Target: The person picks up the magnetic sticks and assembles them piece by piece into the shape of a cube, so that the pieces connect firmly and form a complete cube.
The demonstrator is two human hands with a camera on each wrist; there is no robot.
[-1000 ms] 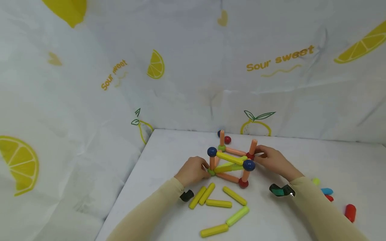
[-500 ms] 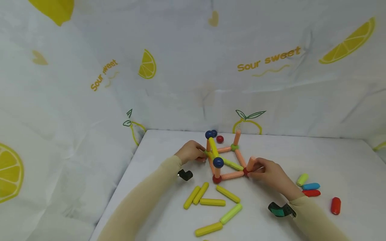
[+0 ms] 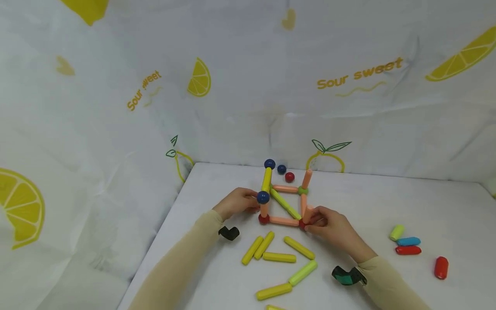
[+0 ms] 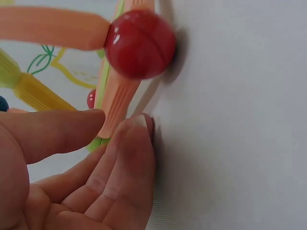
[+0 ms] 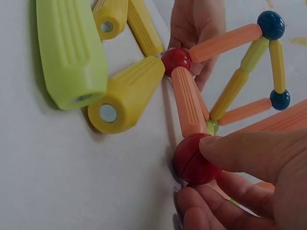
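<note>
A frame of magnetic sticks and balls [image 3: 285,221] stands on the table, with a square orange base and upright orange sticks. Two blue balls [image 3: 263,197] top its left side, joined by a yellow stick [image 3: 266,179]. A yellow-green diagonal [image 3: 286,204] crosses the frame. My right hand [image 3: 329,224] pinches the red ball [image 5: 194,160] at the near right corner. My left hand [image 3: 238,202] is beside the left side, thumb and fingers apart around the far end of an orange stick [image 4: 117,103]; its fingertips are partly hidden in the head view.
Several loose yellow sticks [image 3: 280,257] and a yellow-green stick [image 3: 303,273] lie in front of the frame. Behind it sit a loose blue ball [image 3: 281,169] and a red ball [image 3: 289,177]. At right lie a blue piece [image 3: 408,241] and a red piece [image 3: 441,268].
The frame has turned clockwise seen from above, bringing its blue-ball side from the front to the left. My left hand moved away from me and my right hand came nearer, on a red ball.
</note>
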